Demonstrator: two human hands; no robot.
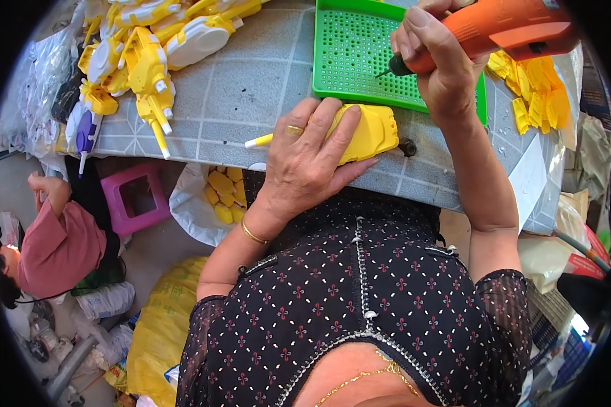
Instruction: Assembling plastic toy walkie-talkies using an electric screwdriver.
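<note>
My left hand (pixel 312 146) lies over a yellow plastic casing (pixel 373 132) on the table, its fingers and thumb gripping the sides. A thin yellow rod with a white tip (pixel 258 142) sticks out to the left of that hand. My right hand (pixel 441 68) is wrapped round an orange electric screwdriver (pixel 499 30), held up off the table. The screwdriver's dark bit points left and down over a green perforated tray (pixel 319 47). Small shiny screws seem to sit in the tray's holes. Just right of the casing is a small dark knob (pixel 407 147).
Yellow-and-white plastic assemblies (pixel 146 68) are heaped at the table's far left, beside a purple-and-white one (pixel 86 132). Loose yellow pieces (pixel 533 88) lie far right. Below stand a pink stool (pixel 119 214) and a white bag (pixel 195 217) of yellow parts. A person in pink (pixel 61 251) is at left.
</note>
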